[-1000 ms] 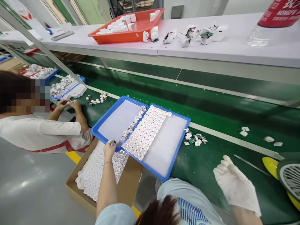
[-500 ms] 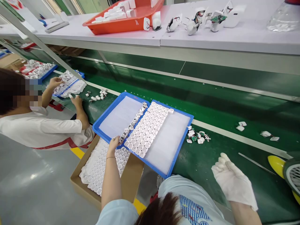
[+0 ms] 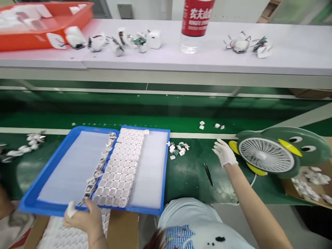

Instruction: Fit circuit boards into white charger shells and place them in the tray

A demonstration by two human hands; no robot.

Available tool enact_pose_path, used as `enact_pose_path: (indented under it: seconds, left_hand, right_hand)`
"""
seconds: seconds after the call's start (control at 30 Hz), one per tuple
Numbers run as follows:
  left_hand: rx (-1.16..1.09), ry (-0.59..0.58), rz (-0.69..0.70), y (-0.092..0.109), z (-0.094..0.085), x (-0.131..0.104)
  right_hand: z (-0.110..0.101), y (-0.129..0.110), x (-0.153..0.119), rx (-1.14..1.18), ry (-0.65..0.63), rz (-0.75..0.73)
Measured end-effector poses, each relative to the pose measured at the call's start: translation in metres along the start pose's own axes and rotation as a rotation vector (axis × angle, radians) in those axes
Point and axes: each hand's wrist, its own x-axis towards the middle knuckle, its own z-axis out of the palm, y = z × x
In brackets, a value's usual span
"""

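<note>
My left hand (image 3: 84, 218) is at the front rim of the left blue tray (image 3: 44, 173), a white finger cot on one finger. Its fingers are bent close to the near end of a row of small white parts (image 3: 98, 169); whatever they grip is hidden. In the right blue tray (image 3: 166, 173), white square caps (image 3: 119, 166) fill the left side in tight rows over a pale sheet. Gloved in white, my right hand (image 3: 225, 153) reaches over the green bench with fingers stretched and nothing in them. Beside it are a green fan (image 3: 264, 155) and a slim dark tool (image 3: 208, 174).
Loose white parts with green boards (image 3: 178, 149) lie right of the trays. Under the trays' front edge stands a cardboard box (image 3: 123, 230) of caps. A shelf (image 3: 166, 64) above carries an orange bin (image 3: 46, 43), a bottle (image 3: 195, 26) and wired parts.
The view has swung right, bringing the whole fan and bottle into sight. My right hand has moved forward towards the fan and its curled fingers have opened out. My left hand stays at the tray's front.
</note>
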Motion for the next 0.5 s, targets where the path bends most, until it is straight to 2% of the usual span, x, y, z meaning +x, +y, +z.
enact_pose_path:
  seconds: [0.1, 0.17, 0.27, 0.37, 0.43, 0.5]
  left_hand:
    - [0.025, -0.025, 0.372, 0.008, 0.017, -0.048]
    - [0.038, -0.072, 0.471, 0.011, 0.023, -0.076]
    - [0.045, -0.088, 0.440, 0.011, 0.019, -0.097]
    - [0.076, -0.013, 0.357, 0.006, 0.002, -0.098]
    - [0.130, 0.070, 0.308, 0.003, -0.013, -0.096]
    - [0.167, 0.131, 0.261, 0.002, -0.025, -0.095]
  right_hand:
    - [0.001, 0.005, 0.043, -0.204, 0.056, -0.057]
    - [0.006, 0.000, 0.073, -0.344, 0.084, -0.123]
    - [0.014, -0.012, 0.119, -0.514, 0.109, -0.181]
    - [0.023, -0.024, 0.153, -0.618, 0.113, -0.164]
    - [0.036, -0.030, 0.166, -0.653, 0.066, -0.160]
    - [0.056, -0.031, 0.173, -0.665, -0.035, -0.211]
